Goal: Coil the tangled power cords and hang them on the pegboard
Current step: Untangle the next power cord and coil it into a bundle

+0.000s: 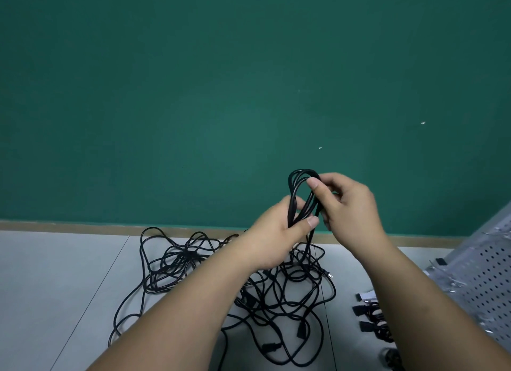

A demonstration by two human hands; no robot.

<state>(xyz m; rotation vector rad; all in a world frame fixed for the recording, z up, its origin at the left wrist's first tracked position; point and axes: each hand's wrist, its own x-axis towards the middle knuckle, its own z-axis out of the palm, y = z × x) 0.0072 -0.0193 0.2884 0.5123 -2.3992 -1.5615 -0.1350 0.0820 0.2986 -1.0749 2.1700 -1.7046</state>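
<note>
While your left hand grips the black coil low down, thumb pressed across the front of the strands and the other fingers curled round behind, your right hand pinches the same coil higher up, thumb on the top bend. Right fingers are curled in, their tips just right of your left thumb. The coil stands upright between both sets of fingers, several loops bunched together, its top arc rising just above your right thumb. One loose strand drops from below your left thumb down to the tangled cords. That tangle lies on the grey floor below and left of your fingers, loops crossing each other, with a plug end showing at its right edge. Below and right of your right fingers, beside your forearm, small bundled cords lie on the floor; how they are tied cannot be told. Further right stands the pegboard, grey, perforated, tilted. Behind your fingers is a plain green wall.
</note>
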